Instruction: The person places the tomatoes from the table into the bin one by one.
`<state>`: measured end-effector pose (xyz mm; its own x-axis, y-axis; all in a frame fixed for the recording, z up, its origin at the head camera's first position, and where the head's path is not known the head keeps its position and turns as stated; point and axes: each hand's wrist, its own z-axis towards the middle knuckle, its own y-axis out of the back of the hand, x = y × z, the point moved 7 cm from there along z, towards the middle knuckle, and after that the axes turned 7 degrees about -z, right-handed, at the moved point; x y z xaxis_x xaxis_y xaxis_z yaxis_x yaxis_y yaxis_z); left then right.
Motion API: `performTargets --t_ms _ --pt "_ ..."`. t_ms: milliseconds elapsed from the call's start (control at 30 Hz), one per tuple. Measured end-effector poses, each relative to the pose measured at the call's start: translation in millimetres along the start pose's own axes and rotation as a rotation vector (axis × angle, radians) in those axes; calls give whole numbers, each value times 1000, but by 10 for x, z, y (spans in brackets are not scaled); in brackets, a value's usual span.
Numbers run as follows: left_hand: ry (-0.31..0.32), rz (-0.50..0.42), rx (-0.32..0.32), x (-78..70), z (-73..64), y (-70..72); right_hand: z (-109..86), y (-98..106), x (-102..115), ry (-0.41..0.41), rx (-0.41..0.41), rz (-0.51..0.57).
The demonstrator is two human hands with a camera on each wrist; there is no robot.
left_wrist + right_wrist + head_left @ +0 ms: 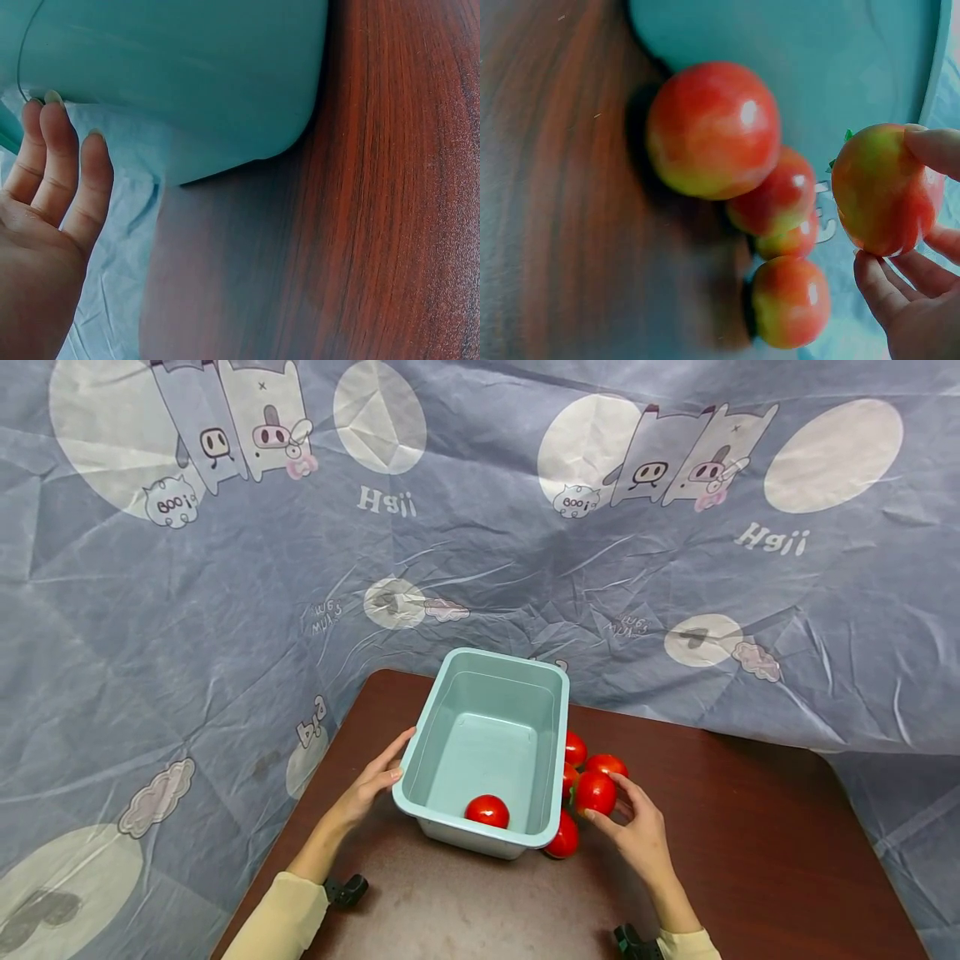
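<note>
A pale blue-green plastic tub [487, 752] stands on the table with one red tomato [487, 811] inside, at its near end. My left hand [367, 789] rests at the tub's left side, fingertips right at the rim; the left wrist view has three extended fingers [94, 176] against the outer wall. Beside the tub's right wall, my right hand [641, 835] holds another tomato [595, 794] between thumb and fingers. Its green leaves and a yellowish patch show on the held tomato [885, 191] in the right wrist view, where it is raised beside the loose tomatoes [712, 131].
Several tomatoes [562, 837] lie along the tub's right side, partly hidden by its rim and the held one. Dark reddish-brown wood forms the tabletop [750, 835]. A grey-blue cloth [480, 543] with cartoon prints hangs behind the table and on its left.
</note>
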<state>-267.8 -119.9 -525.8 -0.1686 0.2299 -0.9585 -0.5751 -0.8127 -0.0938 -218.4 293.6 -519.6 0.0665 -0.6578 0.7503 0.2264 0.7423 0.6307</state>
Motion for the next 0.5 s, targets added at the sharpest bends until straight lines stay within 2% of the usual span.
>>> performTargets --t_ms 167,333,500 --pt "1 -17 4 -16 -10 -11 16 85 154 -8 -15 75" --pt "6 -26 6 -16 -10 -18 26 157 314 23 -33 159" --pt "18 -28 12 4 -7 -15 -7 251 581 54 -32 168"
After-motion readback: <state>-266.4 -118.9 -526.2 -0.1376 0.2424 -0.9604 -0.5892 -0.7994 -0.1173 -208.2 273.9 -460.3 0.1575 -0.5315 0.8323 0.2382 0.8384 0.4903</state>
